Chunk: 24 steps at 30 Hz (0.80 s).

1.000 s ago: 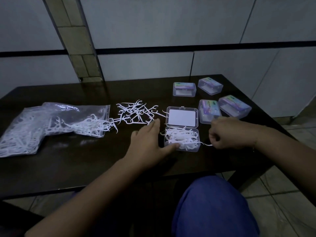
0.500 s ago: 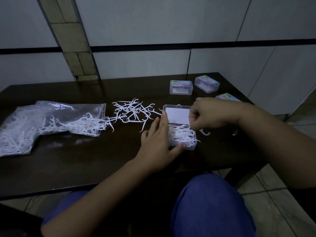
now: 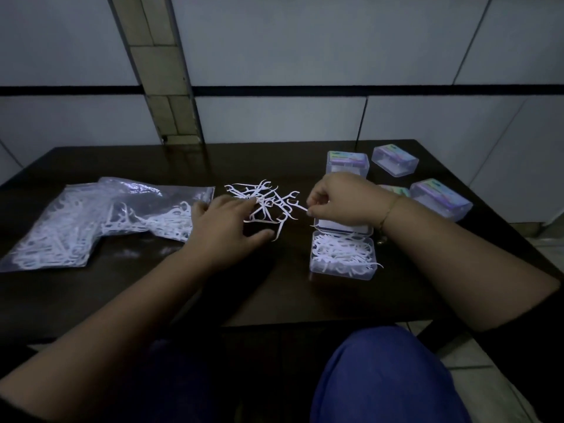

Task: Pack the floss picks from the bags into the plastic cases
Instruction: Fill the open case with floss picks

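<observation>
Fingers of the left hand [image 3: 227, 222] lie spread on loose picks [image 3: 265, 203], bag [image 3: 100, 218] just left of them. Right hand [image 3: 341, 199] pinches one pick [image 3: 300, 207] above the open, pick-filled case [image 3: 341, 254].

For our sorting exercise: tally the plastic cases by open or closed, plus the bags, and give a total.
Open plastic case: 1
Closed plastic cases: 4
Clear bag of floss picks: 1
Total: 6
</observation>
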Each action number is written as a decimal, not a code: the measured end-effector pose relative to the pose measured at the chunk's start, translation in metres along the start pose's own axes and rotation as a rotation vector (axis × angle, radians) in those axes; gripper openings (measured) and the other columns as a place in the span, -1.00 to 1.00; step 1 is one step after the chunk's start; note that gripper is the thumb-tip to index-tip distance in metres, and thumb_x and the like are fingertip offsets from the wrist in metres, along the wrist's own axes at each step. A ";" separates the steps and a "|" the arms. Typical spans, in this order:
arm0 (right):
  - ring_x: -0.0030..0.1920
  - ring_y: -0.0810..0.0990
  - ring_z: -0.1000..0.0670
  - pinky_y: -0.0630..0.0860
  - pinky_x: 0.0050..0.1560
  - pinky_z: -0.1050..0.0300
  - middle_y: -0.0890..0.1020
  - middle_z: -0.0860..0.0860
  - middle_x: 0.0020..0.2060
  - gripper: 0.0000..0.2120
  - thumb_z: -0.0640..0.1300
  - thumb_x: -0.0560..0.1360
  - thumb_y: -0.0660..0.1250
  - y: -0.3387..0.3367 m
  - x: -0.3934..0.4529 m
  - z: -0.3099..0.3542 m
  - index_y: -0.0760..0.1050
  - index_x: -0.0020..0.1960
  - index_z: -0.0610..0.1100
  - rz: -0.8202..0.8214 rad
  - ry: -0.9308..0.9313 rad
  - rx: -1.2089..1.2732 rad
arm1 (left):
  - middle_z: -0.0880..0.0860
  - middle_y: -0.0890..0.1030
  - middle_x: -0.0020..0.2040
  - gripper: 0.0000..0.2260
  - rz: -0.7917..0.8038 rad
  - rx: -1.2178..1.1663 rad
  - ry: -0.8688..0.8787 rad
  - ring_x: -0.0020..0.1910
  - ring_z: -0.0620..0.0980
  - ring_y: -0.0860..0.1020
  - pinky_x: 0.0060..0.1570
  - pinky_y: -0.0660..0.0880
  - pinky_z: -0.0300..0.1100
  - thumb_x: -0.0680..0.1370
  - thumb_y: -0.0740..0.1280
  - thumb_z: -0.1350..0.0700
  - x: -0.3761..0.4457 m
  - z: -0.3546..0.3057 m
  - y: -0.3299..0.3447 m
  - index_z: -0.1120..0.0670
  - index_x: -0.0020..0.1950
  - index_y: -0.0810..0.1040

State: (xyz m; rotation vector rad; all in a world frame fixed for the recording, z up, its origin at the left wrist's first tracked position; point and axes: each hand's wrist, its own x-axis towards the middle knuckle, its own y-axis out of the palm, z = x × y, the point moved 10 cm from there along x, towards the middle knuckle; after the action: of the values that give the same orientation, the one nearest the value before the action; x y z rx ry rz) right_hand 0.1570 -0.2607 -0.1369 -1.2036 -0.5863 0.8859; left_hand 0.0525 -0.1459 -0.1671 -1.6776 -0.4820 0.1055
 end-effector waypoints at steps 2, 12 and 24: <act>0.08 0.45 0.01 0.46 0.11 0.03 0.56 0.00 0.05 -0.76 0.03 0.54 0.26 -0.002 0.014 0.010 0.58 0.11 -0.05 -0.062 -0.009 -0.143 | -0.01 0.46 0.35 -0.45 0.042 0.152 -0.012 0.40 0.02 0.26 0.26 0.11 0.07 0.47 0.19 -0.33 0.015 0.014 -0.003 -0.06 0.36 0.39; 0.17 0.40 -0.16 0.24 0.23 -0.17 0.46 -0.10 -0.01 -0.80 -0.06 0.53 0.20 0.014 0.083 -0.019 0.41 0.06 -0.17 0.231 0.382 -0.495 | -0.01 0.45 0.34 -0.57 0.292 0.362 0.037 0.41 0.04 0.22 0.30 0.07 0.10 0.56 0.21 -0.10 0.079 0.032 0.011 -0.06 0.42 0.34; 0.14 0.40 -0.13 0.24 0.29 -0.22 0.48 -0.08 -0.02 -0.77 0.02 0.52 0.27 0.034 0.102 -0.033 0.44 -0.03 -0.15 0.404 0.381 -0.523 | 0.05 0.24 0.50 -0.44 0.477 0.429 0.052 0.52 0.07 0.03 0.40 -0.06 0.19 0.55 0.21 0.17 0.129 0.061 0.038 -0.12 0.51 0.15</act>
State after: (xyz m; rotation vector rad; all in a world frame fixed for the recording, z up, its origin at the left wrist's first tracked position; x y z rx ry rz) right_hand 0.2301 -0.1902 -0.1853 -1.9615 -0.2679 0.8256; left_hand 0.1578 -0.0448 -0.1878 -1.3370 -0.0041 0.4794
